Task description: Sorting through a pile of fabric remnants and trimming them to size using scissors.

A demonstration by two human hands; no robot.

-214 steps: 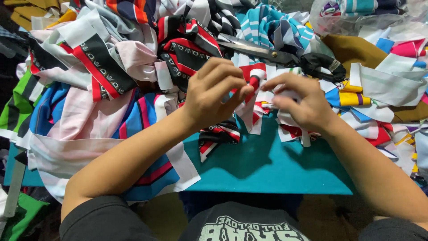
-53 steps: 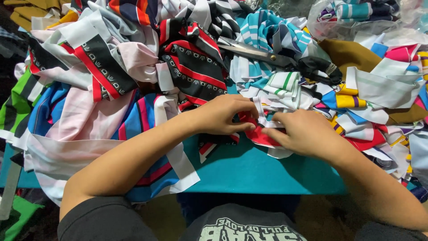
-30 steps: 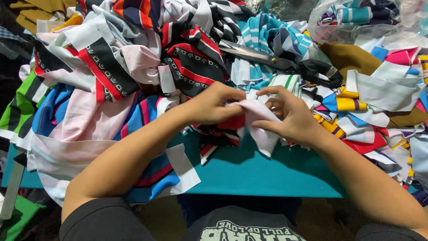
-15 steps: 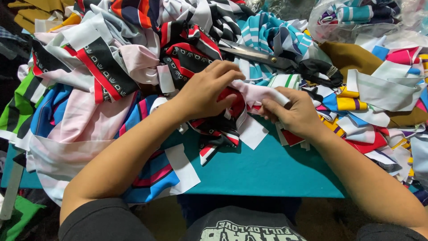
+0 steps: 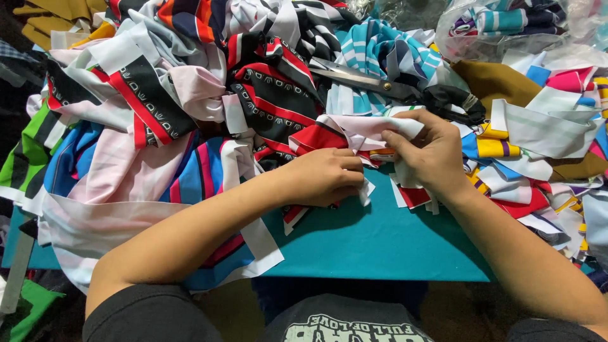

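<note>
Since a moment ago the left hand (image 5: 326, 177) has come down closed on the scrap bundle (image 5: 354, 136), which the right hand (image 5: 427, 152) pinches above the teal counter (image 5: 373, 237).

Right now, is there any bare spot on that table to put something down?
Yes: the teal tabletop is bare along its near edge, between the left hand, the right hand and the striped strip. Elsewhere it is crowded: the fabric scraps and scissors cover everything behind and beside both hands.

Both hands, left (image 5: 326, 177) and right (image 5: 430, 155), pinch a pale pink fabric strip (image 5: 370, 130) over the teal table (image 5: 380, 240)
</note>
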